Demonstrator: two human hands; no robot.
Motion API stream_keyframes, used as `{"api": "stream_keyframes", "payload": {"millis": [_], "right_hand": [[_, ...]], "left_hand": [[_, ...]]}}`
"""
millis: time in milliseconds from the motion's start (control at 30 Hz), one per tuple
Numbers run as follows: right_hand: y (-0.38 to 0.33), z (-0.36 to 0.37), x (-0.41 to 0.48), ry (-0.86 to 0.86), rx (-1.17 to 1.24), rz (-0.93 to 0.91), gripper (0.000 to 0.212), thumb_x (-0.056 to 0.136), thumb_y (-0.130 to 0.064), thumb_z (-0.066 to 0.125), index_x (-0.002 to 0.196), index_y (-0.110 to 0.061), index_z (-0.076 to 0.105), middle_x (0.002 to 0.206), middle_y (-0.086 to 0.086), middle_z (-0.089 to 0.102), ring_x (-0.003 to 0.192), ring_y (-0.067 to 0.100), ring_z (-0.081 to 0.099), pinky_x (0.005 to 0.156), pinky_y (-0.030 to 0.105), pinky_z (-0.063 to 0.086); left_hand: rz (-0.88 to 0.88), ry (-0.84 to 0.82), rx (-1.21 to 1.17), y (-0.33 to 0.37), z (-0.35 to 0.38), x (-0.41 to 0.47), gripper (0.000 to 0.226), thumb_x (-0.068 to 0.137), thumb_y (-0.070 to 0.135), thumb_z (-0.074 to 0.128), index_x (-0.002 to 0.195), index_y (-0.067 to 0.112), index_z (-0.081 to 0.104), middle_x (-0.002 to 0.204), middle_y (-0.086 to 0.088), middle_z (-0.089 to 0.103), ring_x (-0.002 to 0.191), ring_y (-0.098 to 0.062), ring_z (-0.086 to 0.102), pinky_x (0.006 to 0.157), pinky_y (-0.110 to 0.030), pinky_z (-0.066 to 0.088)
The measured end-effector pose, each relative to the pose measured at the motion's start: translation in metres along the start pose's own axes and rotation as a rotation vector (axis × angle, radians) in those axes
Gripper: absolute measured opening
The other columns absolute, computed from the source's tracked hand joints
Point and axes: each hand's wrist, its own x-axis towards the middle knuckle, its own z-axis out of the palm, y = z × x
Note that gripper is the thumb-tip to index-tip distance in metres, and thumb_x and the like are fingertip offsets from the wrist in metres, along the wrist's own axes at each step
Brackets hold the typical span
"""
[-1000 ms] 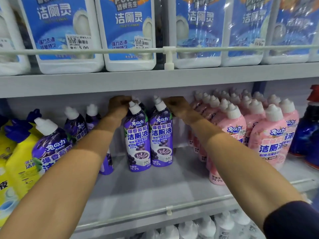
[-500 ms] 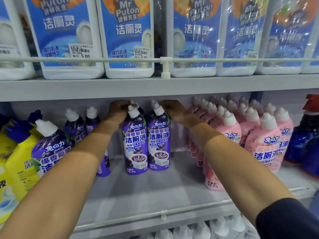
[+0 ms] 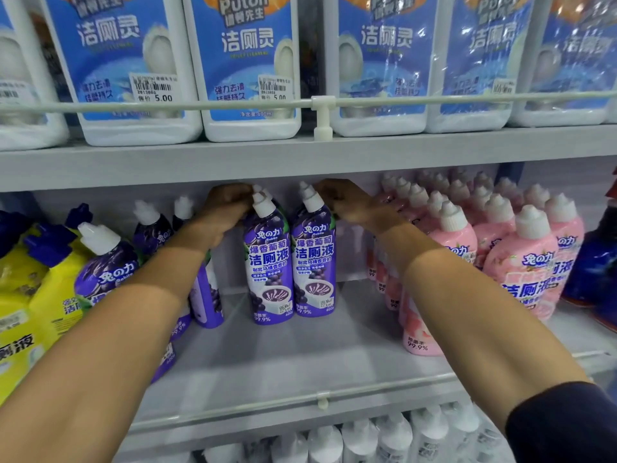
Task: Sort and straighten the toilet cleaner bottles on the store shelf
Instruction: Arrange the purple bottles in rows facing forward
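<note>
Two purple bottles (image 3: pixel 290 262) upright, labels outward, caps up; left hand (image 3: pixel 223 212) and right hand (image 3: pixel 350 203) clasp their necks.

Bright, even light; wide-angle bending and blur at edges.

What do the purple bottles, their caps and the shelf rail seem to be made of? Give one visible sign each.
Purple bottles: likely plastic with glossy printed sleeves; light sheen.
Caps: white moulded plastic, matte; stepped nozzle shape.
Shelf rail: pale, smooth, probably plastic or coated metal; unclear which.
</note>
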Motion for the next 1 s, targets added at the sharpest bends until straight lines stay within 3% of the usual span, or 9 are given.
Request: {"api": "stream_keyframes", "payload": {"millis": [133, 233, 400, 467, 567, 733, 833, 900, 1000], "right_hand": [[-0.008, -0.003, -0.012, -0.016, 0.142, 0.049, 0.027, 0.105, -0.015, 0.058, 0.124, 0.004, 0.062, 0.109, 0.010, 0.067, 0.084, 0.011, 0.063, 0.064, 0.013, 0.053], [-0.015, -0.002, -0.017, -0.001, 0.173, 0.081, 0.030, 0.105, -0.016, 0.059, 0.126, 0.005, 0.062, 0.115, 0.014, 0.067, 0.087, 0.012, 0.063, 0.062, 0.011, 0.054], [-0.026, -0.002, -0.025, 0.019, 0.208, 0.133, 0.026, 0.100, -0.025, 0.066, 0.119, -0.007, 0.070, 0.108, 0.005, 0.070, 0.085, 0.008, 0.066, 0.066, 0.012, 0.056], [-0.027, -0.002, -0.029, 0.032, 0.239, 0.182, 0.020, 0.101, -0.025, 0.065, 0.112, -0.010, 0.070, 0.106, 0.007, 0.072, 0.086, 0.012, 0.069, 0.075, 0.019, 0.060], [-0.030, -0.002, -0.038, 0.082, 0.285, 0.262, 0.029, 0.104, -0.029, 0.060, 0.102, -0.002, 0.070, 0.105, 0.019, 0.073, 0.092, 0.023, 0.068, 0.094, 0.045, 0.061], [-0.048, 0.006, -0.074, 0.191, 0.314, 0.307, 0.025, 0.105, -0.045, 0.052, 0.085, -0.036, 0.063, 0.092, -0.015, 0.067, 0.100, 0.018, 0.065, 0.095, 0.038, 0.053], [-0.056, 0.011, -0.104, 0.185, 0.356, 0.335, 0.031, 0.103, -0.060, 0.046, 0.104, -0.034, 0.063, 0.113, -0.007, 0.069, 0.115, 0.022, 0.063, 0.109, 0.044, 0.048], [-0.057, 0.016, -0.119, 0.195, 0.385, 0.385, 0.068, 0.093, -0.079, 0.040, 0.131, -0.027, 0.062, 0.134, -0.002, 0.066, 0.123, 0.023, 0.062, 0.113, 0.052, 0.045], [-0.068, 0.025, -0.144, 0.221, 0.429, 0.364, 0.071, 0.104, -0.065, 0.026, 0.149, -0.016, 0.051, 0.147, 0.003, 0.059, 0.119, 0.015, 0.063, 0.109, 0.044, 0.050]], "left_hand": [[-0.025, -0.002, -0.019, 0.003, 0.000, -0.004, 0.014, 0.099, 0.013, 0.063, 0.099, 0.025, 0.070, 0.078, 0.012, 0.075, 0.075, -0.007, 0.068, 0.060, -0.016, 0.056], [-0.032, 0.034, -0.029, 0.005, 0.004, -0.007, 0.016, 0.096, 0.015, 0.068, 0.112, 0.016, 0.073, 0.096, -0.003, 0.073, 0.089, -0.017, 0.066, 0.065, -0.019, 0.056], [-0.051, 0.047, -0.026, 0.011, 0.006, -0.017, 0.022, 0.096, 0.015, 0.068, 0.117, 0.014, 0.072, 0.108, -0.010, 0.072, 0.096, -0.018, 0.066, 0.068, -0.017, 0.056], [-0.052, 0.055, -0.030, 0.012, 0.008, -0.025, 0.024, 0.096, 0.016, 0.067, 0.120, 0.013, 0.071, 0.109, -0.011, 0.071, 0.099, -0.019, 0.065, 0.075, -0.021, 0.054], [-0.061, 0.060, -0.058, 0.014, 0.009, -0.040, 0.013, 0.099, 0.023, 0.064, 0.108, 0.019, 0.073, 0.099, -0.008, 0.071, 0.095, -0.021, 0.064, 0.073, -0.025, 0.053], [-0.076, 0.119, -0.051, 0.017, 0.004, -0.066, 0.014, 0.097, 0.038, 0.063, 0.099, 0.028, 0.073, 0.111, -0.002, 0.074, 0.106, -0.020, 0.068, 0.099, -0.038, 0.052], [-0.128, 0.137, -0.028, 0.019, 0.001, -0.098, 0.037, 0.099, 0.052, 0.053, 0.116, 0.024, 0.069, 0.124, -0.001, 0.069, 0.118, -0.022, 0.063, 0.095, -0.033, 0.051], [-0.209, 0.118, -0.065, 0.020, -0.001, -0.119, 0.057, 0.098, 0.065, 0.043, 0.134, 0.025, 0.063, 0.135, 0.002, 0.064, 0.123, -0.020, 0.060, 0.091, -0.031, 0.047], [-0.289, 0.146, -0.140, 0.029, -0.011, -0.152, 0.065, 0.105, 0.058, 0.024, 0.143, 0.015, 0.055, 0.145, -0.002, 0.057, 0.132, -0.019, 0.054, 0.102, -0.030, 0.036]]}}
